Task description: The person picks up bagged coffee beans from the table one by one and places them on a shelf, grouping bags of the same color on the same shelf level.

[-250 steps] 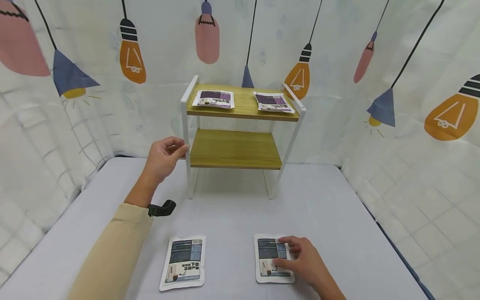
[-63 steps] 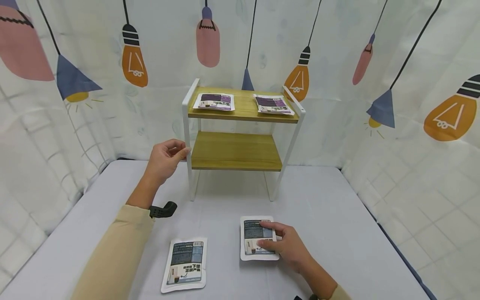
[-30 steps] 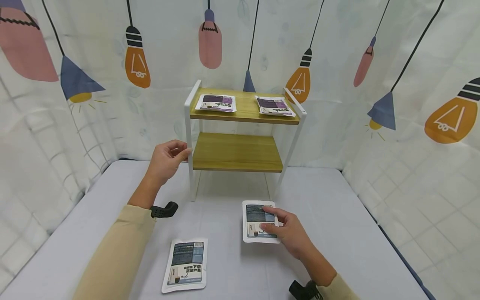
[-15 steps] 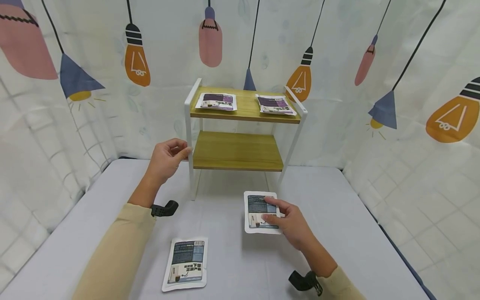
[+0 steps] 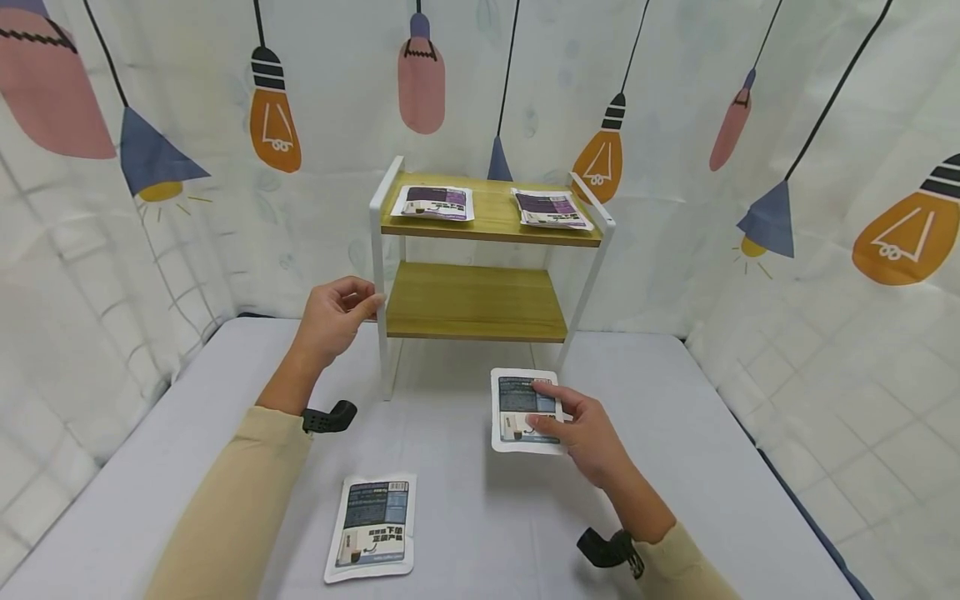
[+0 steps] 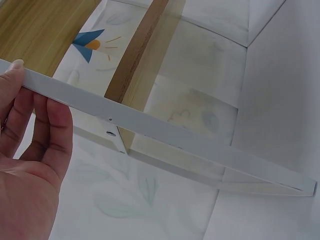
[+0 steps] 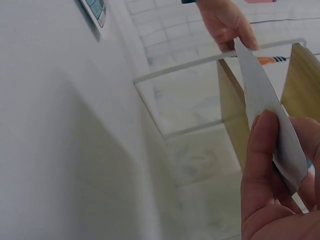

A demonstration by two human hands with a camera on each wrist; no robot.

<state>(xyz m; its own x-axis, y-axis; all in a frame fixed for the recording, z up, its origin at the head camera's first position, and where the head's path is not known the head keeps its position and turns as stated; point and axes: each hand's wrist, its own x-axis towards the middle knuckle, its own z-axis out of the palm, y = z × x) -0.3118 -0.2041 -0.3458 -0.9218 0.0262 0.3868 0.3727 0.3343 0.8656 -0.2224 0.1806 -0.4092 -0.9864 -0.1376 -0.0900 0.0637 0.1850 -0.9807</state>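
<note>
My right hand (image 5: 588, 433) pinches a flat white packet (image 5: 517, 410) with a blue-grey printed label by its right edge, holding it above the table in front of the shelf. In the right wrist view the packet (image 7: 272, 115) is seen nearly edge-on between thumb and fingers. A two-tier shelf (image 5: 480, 300) with wood-look boards and a white frame stands at the back. My left hand (image 5: 337, 321) grips its left front upright; the left wrist view shows the thumb on one side of the white bar (image 6: 150, 125) and fingers behind. A similar packet (image 5: 371, 529) lies flat at the front left.
Two purple-labelled packets lie on the top board, one at the left (image 5: 432, 204) and one at the right (image 5: 552, 210). The lower board bears nothing. A white cloth covers the table (image 5: 675, 467); curtains printed with lamps (image 5: 765, 218) enclose it.
My right hand has taken the packet from the front right of the table, lifted it and moved it forward towards the shelf. The left hand has kept its grip on the upright.
</note>
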